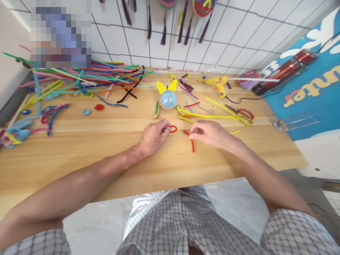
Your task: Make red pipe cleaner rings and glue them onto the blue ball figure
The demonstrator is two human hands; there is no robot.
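Pinched between the fingers of my left hand [156, 136] is a red pipe cleaner loop [173, 129], its rounded end pointing right. My right hand [208, 132] is closed at the fingertips on a bent red pipe cleaner piece [193, 146], whose ends stick out to the left and below. A gap of bare wood lies between the hands. Just beyond them sits a small figure with a clear dome [168, 100], yellow ears [167, 86] and green-and-yellow limbs [156, 109].
A large pile of coloured pipe cleaners [106, 79] covers the back left. To the right are red-handled scissors [245, 113], yellow pipe cleaners [212, 115] and a yellow glue gun [219, 85] with a cord. A clear plastic tube [300, 121] lies past the table's right side. Tasselled ornaments hang above.
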